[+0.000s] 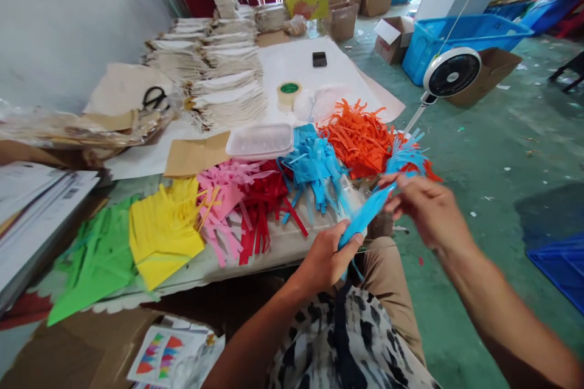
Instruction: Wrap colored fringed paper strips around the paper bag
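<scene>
My left hand point(326, 258) is closed around the lower end of a rolled blue fringed paper piece point(369, 209). My right hand point(422, 203) pinches the same piece higher up, where its cut fringe point(406, 155) fans out. Both hands are above my lap, just off the table's near edge. On the table in front lie piles of fringed paper: green point(93, 261), yellow point(162, 231), pink point(223, 197), red point(262, 203), blue point(314, 167) and orange point(360, 137).
A clear plastic box point(260, 141), a tape roll point(288, 94), scissors point(154, 97), a phone point(319, 59) and stacks of cream cloth bags point(219, 67) lie further back. A small fan point(451, 73) stands right of the table. Blue crates point(460, 36) and cardboard boxes sit on the green floor.
</scene>
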